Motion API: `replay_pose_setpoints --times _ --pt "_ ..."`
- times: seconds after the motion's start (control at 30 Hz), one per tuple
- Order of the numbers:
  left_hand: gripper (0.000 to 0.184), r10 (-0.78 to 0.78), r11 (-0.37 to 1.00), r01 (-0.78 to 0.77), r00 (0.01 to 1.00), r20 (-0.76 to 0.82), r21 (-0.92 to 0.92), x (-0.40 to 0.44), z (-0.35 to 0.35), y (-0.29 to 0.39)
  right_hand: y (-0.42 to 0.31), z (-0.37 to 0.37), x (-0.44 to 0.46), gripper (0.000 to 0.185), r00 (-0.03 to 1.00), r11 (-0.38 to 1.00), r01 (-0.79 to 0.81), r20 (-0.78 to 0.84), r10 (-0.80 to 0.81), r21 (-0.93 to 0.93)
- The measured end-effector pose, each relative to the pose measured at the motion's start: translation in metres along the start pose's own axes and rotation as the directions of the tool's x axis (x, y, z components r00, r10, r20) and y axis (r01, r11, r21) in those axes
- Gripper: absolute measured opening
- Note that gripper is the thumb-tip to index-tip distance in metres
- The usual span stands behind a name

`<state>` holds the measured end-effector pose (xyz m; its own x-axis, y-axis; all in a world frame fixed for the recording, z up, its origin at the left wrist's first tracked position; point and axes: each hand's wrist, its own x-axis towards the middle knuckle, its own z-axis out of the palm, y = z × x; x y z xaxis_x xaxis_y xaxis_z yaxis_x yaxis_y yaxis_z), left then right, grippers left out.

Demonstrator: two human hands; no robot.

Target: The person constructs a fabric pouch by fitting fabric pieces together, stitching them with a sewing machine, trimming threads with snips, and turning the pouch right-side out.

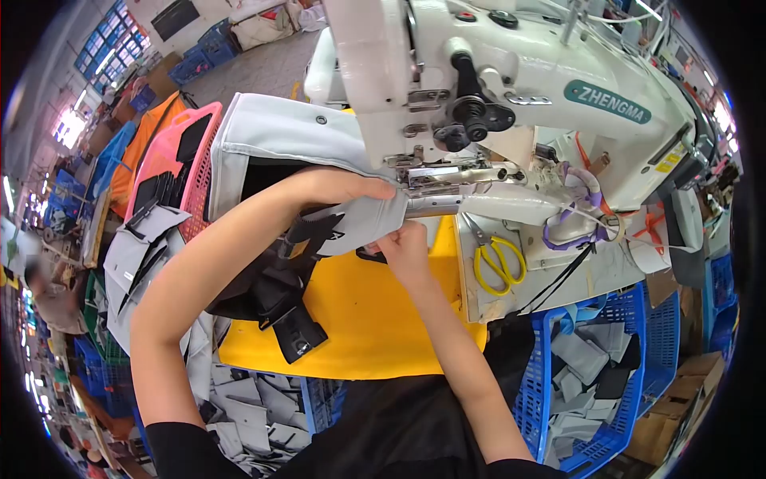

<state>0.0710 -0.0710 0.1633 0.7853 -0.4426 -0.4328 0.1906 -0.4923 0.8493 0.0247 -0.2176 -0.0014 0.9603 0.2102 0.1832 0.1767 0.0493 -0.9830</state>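
A white sewing machine [511,72] stands over a yellow sheet [375,319]. At its needle area lies the edge of a grey and black bag piece [367,219]. My left hand [343,185] rests on top of this piece, thumb along its edge, the other fingers hidden behind the fabric. Just below the machine's arm, my right hand [405,243] is closed at the lower edge of the same piece, fingertips pinching it. A larger grey flap [295,128] with a round snap extends to the left behind my left hand. A black strap with a buckle [299,331] hangs over the yellow sheet.
Yellow scissors [500,265] lie on the machine table right of my right hand. A pink basket [203,136] and stacked grey pieces [144,255] are at left. Blue crates [638,351] with grey pieces stand lower right. A person [56,299] is at far left.
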Motion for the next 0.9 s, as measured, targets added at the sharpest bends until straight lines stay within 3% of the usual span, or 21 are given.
replay_pose_setpoints --times 0.07,0.17,0.23,0.27,0.3,0.33,0.47,0.63,0.73,0.83,0.9 --pt "0.048 -0.034 0.999 0.033 0.998 0.048 0.027 0.005 -0.006 0.001 -0.005 0.013 0.007 0.021 0.984 0.888 -0.180 0.071 0.166 0.422" --pt "0.042 -0.126 0.990 0.135 0.975 0.184 -0.036 0.010 -0.010 0.007 -0.018 0.029 0.010 0.022 0.964 0.801 -0.253 0.073 0.255 0.543" --pt "0.043 -0.143 0.990 0.145 0.979 0.142 -0.001 0.002 -0.005 0.014 -0.014 0.029 0.009 0.022 0.950 0.743 -0.288 0.083 0.301 0.604" --pt "0.044 -0.150 0.989 0.148 0.984 0.098 0.024 -0.005 -0.001 0.020 -0.001 0.022 0.007 0.021 0.992 0.968 -0.091 -0.065 0.109 0.235" --pt "0.045 -0.152 0.988 0.149 0.987 0.052 0.049 -0.008 0.002 0.024 0.008 0.014 0.006 0.021 0.984 0.974 0.107 -0.118 -0.132 -0.200" --pt "0.045 -0.153 0.987 0.150 0.987 0.054 0.056 -0.007 0.002 0.025 0.016 0.010 0.005 0.021 0.927 0.756 0.259 -0.064 -0.369 -0.601" --pt "0.046 -0.247 0.969 0.244 0.965 0.089 0.051 -0.005 0.001 0.029 0.005 0.017 0.005 0.015 0.880 0.770 0.319 -0.128 -0.456 -0.552" --pt "0.047 -0.183 0.977 0.175 0.981 0.060 0.122 0.001 -0.005 0.024 0.018 0.017 0.009 0.011 0.830 0.782 0.459 -0.109 -0.547 -0.422" --pt "0.050 -0.187 0.955 0.169 0.981 0.054 0.243 0.007 -0.010 0.023 0.021 0.010 -0.002 0.007 0.893 0.886 0.436 -0.045 -0.448 -0.155" --pt "0.051 0.028 0.966 -0.052 0.995 0.098 0.255 0.012 -0.012 0.017 0.010 0.002 -0.008 0.007 0.883 0.871 0.450 -0.046 -0.466 -0.198" --pt "0.050 0.042 0.957 -0.068 0.994 0.096 0.284 0.020 -0.015 0.013 0.004 -0.002 -0.007 0.007 0.878 0.862 0.458 -0.043 -0.477 -0.216"
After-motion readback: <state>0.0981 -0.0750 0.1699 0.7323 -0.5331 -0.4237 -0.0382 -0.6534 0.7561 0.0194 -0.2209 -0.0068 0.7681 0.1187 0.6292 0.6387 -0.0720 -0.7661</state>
